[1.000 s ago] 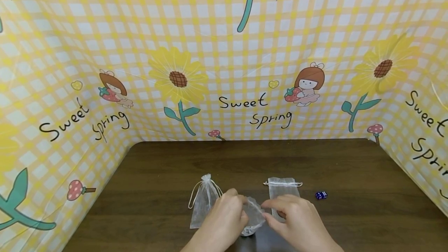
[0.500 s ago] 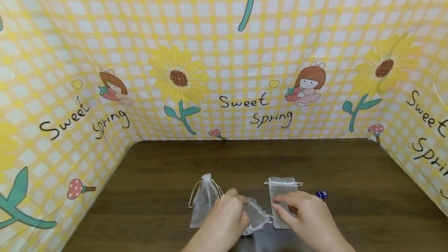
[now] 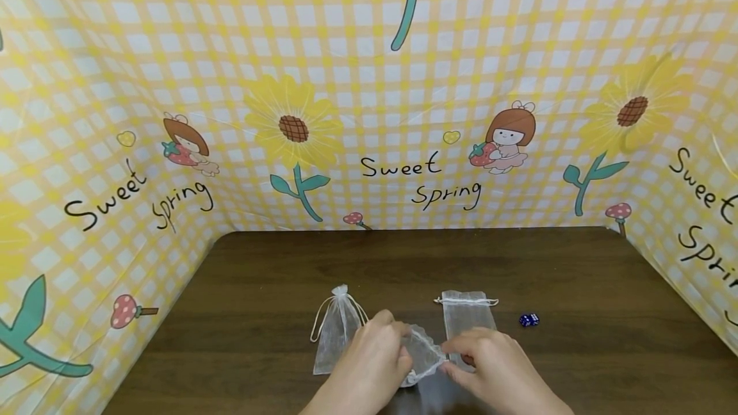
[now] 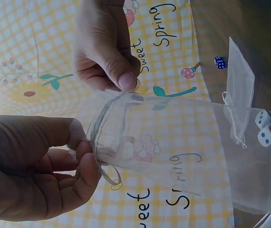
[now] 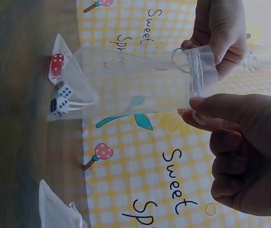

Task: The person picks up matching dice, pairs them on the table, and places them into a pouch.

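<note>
A sheer white drawstring pouch [image 3: 422,352] hangs between both hands over the table. Two white dice [image 4: 266,135] with blue dots lie in its bottom corner. My left hand [image 3: 371,357] pinches one side of the gathered mouth between thumb and fingers; a loop of cord [image 4: 107,176] hangs beside it in the left wrist view. The opposite side of the mouth is pinched by my right hand [image 3: 492,360], thumb against index finger, as the right wrist view shows. In the head view my left hand hides part of the pouch.
Left of the hands lies a second pouch [image 3: 334,341], drawn closed at its neck, with red dice [image 5: 57,65] inside. A third, flat pouch [image 3: 468,311] lies behind my right hand. Blue dice [image 3: 529,320] sit to its right. A checked cloth [image 3: 403,95] rises behind the table [image 3: 277,268].
My right hand moved right, apart from the pouch's mouth, then came back left and now pinches its edge. My left hand has stayed in place, holding the pouch.
</note>
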Tool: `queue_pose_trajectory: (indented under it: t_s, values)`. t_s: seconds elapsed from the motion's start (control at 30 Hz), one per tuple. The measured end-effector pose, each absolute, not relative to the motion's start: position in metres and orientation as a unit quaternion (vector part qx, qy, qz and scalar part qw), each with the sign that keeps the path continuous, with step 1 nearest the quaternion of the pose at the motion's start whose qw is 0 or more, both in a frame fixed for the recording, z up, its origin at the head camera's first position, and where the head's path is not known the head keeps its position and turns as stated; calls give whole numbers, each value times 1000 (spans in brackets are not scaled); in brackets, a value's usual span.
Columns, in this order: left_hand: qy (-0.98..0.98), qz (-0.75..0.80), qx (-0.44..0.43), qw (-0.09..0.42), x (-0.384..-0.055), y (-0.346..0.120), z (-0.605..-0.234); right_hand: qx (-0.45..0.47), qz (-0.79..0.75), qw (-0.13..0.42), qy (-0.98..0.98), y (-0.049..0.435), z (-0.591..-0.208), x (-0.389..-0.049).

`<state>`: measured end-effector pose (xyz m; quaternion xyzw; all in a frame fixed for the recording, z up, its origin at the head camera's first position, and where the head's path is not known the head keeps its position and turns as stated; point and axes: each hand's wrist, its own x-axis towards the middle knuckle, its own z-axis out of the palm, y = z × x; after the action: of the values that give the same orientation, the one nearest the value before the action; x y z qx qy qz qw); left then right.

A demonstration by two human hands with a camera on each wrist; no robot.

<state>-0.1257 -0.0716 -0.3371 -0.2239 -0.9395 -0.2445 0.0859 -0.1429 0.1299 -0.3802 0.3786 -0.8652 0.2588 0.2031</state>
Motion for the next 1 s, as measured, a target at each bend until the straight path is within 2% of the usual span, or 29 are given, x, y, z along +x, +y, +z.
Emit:
queue_pose_trajectory:
  t_s: [0.1,0.23,0.33,0.7,0.87,1.0]
  values:
    - [-937,-250,-229,88,-126,-72,-336,367,271,203,-866,130,-379,-143]
    - [-930,-267,-244,61,-125,-74,-331,333,284,207,-875,132,-375,-143]
    - [-923,-283,-257,36,-125,-76,-328,310,280,233,-878,135,-373,-143]
    - [-909,-254,-307,121,-127,-77,-334,262,289,274,-879,140,-370,-143]
    - [-905,-249,-306,161,-126,-78,-335,268,287,308,-867,142,-370,-144]
    - [-911,-236,-292,173,-126,-78,-336,268,292,313,-863,143,-369,-143]
